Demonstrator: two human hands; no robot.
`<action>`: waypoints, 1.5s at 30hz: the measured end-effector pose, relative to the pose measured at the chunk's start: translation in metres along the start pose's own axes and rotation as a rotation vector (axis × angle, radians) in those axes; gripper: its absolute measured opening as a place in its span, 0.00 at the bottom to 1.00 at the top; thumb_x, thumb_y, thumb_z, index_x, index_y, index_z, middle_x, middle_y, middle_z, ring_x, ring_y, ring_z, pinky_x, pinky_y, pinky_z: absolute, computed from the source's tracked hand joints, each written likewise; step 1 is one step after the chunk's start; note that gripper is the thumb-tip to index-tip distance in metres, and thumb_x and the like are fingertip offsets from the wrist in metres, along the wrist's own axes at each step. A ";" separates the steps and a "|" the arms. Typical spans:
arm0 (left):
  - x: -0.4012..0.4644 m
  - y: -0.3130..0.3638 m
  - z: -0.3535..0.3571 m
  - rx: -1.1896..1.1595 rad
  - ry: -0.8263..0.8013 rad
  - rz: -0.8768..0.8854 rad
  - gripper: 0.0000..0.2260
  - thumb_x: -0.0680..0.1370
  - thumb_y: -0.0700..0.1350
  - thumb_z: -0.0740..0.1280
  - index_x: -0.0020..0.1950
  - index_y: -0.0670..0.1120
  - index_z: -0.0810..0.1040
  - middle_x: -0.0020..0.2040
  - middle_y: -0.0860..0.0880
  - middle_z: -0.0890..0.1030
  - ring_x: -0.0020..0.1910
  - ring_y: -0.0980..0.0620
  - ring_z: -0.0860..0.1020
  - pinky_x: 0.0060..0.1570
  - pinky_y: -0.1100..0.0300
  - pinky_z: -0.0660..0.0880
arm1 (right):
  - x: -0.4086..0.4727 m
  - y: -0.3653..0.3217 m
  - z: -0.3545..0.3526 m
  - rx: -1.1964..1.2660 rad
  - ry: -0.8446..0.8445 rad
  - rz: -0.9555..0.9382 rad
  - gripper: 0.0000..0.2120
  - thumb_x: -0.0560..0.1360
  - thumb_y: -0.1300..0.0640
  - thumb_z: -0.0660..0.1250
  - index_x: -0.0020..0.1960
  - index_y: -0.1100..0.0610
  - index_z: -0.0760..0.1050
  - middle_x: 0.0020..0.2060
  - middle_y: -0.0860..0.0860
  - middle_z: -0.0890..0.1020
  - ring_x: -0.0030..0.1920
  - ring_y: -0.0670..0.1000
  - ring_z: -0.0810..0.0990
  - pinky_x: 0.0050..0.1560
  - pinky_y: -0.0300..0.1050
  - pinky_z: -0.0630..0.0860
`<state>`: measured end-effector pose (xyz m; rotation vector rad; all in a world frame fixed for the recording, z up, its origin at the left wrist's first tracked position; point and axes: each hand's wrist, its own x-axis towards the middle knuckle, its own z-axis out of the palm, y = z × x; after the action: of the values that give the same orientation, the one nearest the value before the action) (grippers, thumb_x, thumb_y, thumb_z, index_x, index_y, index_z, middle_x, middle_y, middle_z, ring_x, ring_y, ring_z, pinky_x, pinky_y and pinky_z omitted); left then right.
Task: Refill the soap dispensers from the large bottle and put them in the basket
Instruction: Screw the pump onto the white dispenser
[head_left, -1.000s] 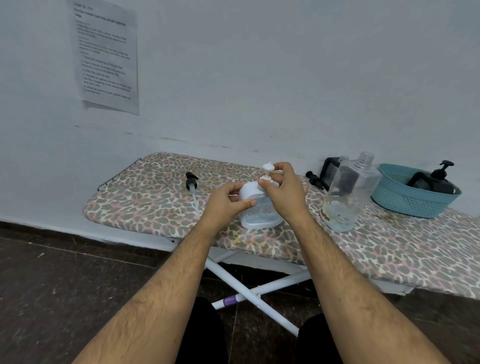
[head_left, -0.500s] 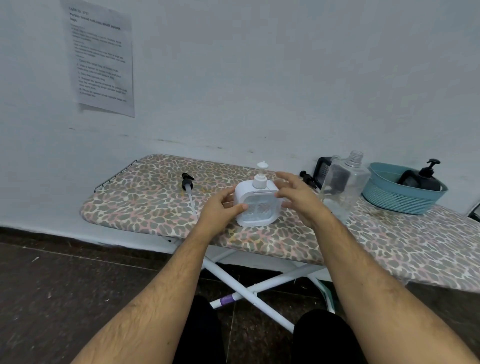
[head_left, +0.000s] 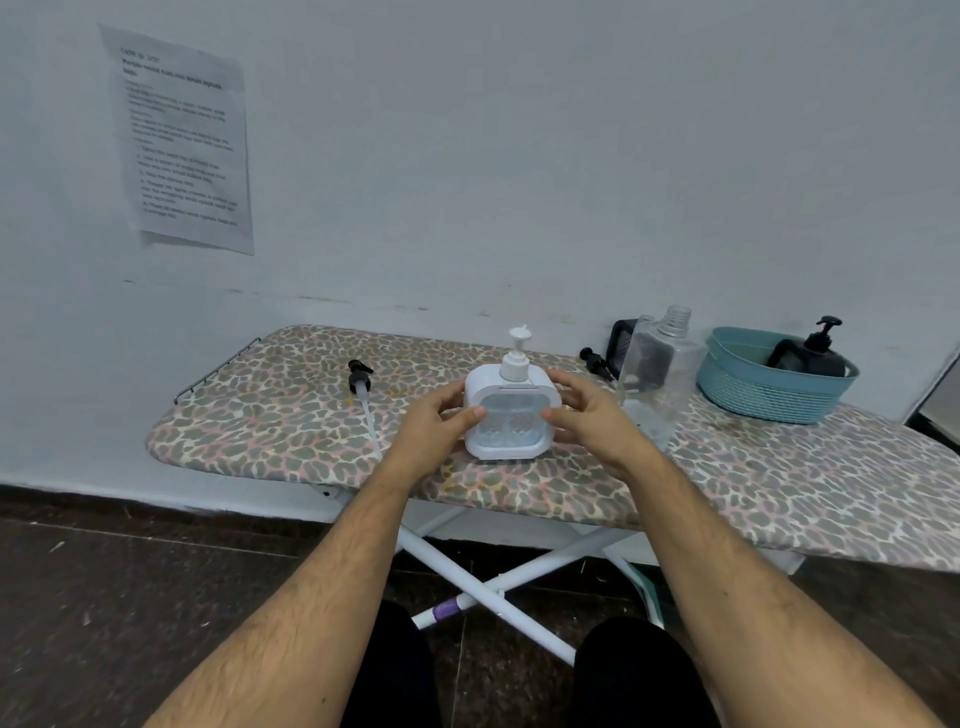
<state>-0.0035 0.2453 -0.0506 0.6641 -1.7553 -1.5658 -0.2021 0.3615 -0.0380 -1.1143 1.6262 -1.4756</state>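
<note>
A white square soap dispenser with its white pump on top stands upright on the leopard-print ironing board. My left hand grips its left side, thumb on the front. My right hand holds its right side, thumb on the front too. To the right stands the large clear bottle, uncapped and nearly empty. A teal basket at the far right holds a black dispenser.
A loose black pump with a long tube lies left of the dispenser. Another black pump and a dark dispenser sit behind the large bottle by the wall. A printed sheet hangs on the wall. White crossed legs stand below.
My right hand left the pump top and came down to the dispenser's right side. The dispenser now stands upright between both hands.
</note>
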 end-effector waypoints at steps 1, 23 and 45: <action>-0.001 0.004 0.002 -0.008 -0.018 0.001 0.21 0.80 0.39 0.69 0.72 0.48 0.74 0.58 0.51 0.82 0.50 0.57 0.83 0.43 0.60 0.82 | -0.004 -0.003 -0.005 -0.011 -0.004 -0.010 0.26 0.75 0.68 0.69 0.70 0.51 0.72 0.60 0.55 0.80 0.58 0.56 0.82 0.54 0.57 0.81; 0.000 0.079 0.175 0.005 -0.377 0.127 0.10 0.85 0.45 0.61 0.61 0.56 0.79 0.50 0.61 0.85 0.51 0.59 0.83 0.43 0.60 0.82 | -0.139 -0.085 -0.173 -0.248 0.186 -0.129 0.22 0.73 0.60 0.74 0.65 0.52 0.76 0.53 0.58 0.82 0.54 0.56 0.83 0.50 0.54 0.82; 0.078 0.050 0.346 0.069 -0.191 0.057 0.22 0.84 0.46 0.62 0.77 0.46 0.67 0.75 0.49 0.71 0.72 0.51 0.71 0.73 0.50 0.68 | -0.105 -0.030 -0.282 -0.182 0.823 -0.127 0.18 0.69 0.54 0.78 0.57 0.52 0.78 0.49 0.49 0.82 0.49 0.51 0.83 0.41 0.51 0.84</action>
<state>-0.3157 0.4138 -0.0038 0.5065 -1.9588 -1.5794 -0.4065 0.5752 0.0233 -0.7330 2.2984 -2.0662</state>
